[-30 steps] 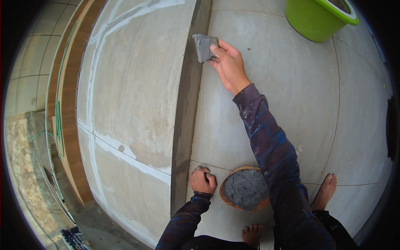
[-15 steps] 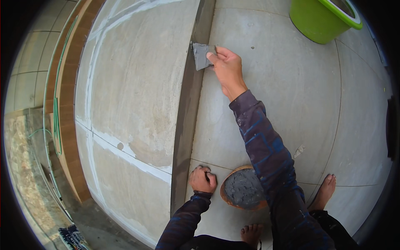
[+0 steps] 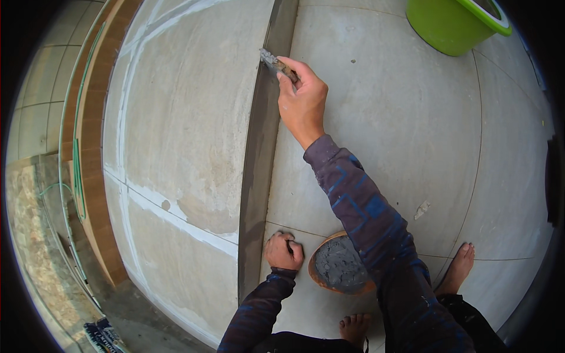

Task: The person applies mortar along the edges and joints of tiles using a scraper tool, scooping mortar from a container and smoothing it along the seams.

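Note:
My right hand (image 3: 305, 106) is closed around a small, flat putty scraper (image 3: 285, 69), seen nearly edge-on, with grey paste (image 3: 269, 56) on its end. The loaded end touches the upper edge of a dark step face (image 3: 254, 153). My left hand (image 3: 282, 252) rests curled on the floor tiles, close to the step's foot; whether anything lies inside its fingers is hidden. Beside it stands a round orange-brown bowl (image 3: 313, 272) of dark grey paste (image 3: 340, 265), partly covered by my right forearm.
Left of the edge spreads a raised tiled surface (image 3: 194, 112) with whitish filled joints. A green tub (image 3: 438, 26) stands at the far right. My bare feet (image 3: 460, 267) are on the floor tiles (image 3: 400, 112). Green hose (image 3: 78, 176) lies along the brown border at left.
My right hand has moved up and left, turning the scraper from face-on to nearly edge-on at the step's upper edge. The left hand stays on the floor.

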{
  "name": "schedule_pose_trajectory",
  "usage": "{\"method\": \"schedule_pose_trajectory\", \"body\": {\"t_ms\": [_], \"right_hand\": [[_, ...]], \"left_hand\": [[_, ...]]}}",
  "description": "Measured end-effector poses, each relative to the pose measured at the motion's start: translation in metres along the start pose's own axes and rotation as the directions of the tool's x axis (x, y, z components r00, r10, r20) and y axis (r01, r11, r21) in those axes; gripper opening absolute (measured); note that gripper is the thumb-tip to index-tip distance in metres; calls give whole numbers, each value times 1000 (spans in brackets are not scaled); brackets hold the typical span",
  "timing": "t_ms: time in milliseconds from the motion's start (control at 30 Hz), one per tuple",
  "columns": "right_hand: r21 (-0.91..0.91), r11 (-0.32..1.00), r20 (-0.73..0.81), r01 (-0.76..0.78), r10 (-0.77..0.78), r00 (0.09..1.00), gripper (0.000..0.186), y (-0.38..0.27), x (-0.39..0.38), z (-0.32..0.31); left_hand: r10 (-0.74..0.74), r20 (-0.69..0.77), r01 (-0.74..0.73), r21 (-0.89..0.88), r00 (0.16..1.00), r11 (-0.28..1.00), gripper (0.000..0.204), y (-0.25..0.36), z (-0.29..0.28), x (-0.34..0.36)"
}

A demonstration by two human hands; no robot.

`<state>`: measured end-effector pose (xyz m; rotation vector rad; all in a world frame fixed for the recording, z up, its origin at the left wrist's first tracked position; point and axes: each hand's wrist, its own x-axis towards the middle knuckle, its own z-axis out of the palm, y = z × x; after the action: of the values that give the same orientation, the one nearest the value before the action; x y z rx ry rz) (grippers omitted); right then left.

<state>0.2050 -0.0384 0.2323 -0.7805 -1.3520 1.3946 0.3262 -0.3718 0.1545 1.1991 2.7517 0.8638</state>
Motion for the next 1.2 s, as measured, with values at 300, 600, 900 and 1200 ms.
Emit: {"method": "schedule_pose_trajectory", "body": {"t_ms": [300, 600, 900, 1200], "right_hand": [[87, 996, 96, 10, -19, 995, 29, -7, -59, -18], [-117, 952, 43, 284, -280, 959, 26, 3, -46, -3], [11, 996, 55, 87, -87, 995, 26, -8, 15, -17], [-78, 896, 268, 437, -403, 875, 36, -7, -56, -38]], "left_hand": [[-4, 42, 2, 41, 999, 999, 16, 1, -3, -1], [-13, 38, 12, 34, 999, 999, 16, 1, 0, -2], [-34, 40, 33, 18, 999, 999, 17, 1, 2, -4], [15, 8, -15, 61, 1000, 998, 17, 2, 0, 0]]}}
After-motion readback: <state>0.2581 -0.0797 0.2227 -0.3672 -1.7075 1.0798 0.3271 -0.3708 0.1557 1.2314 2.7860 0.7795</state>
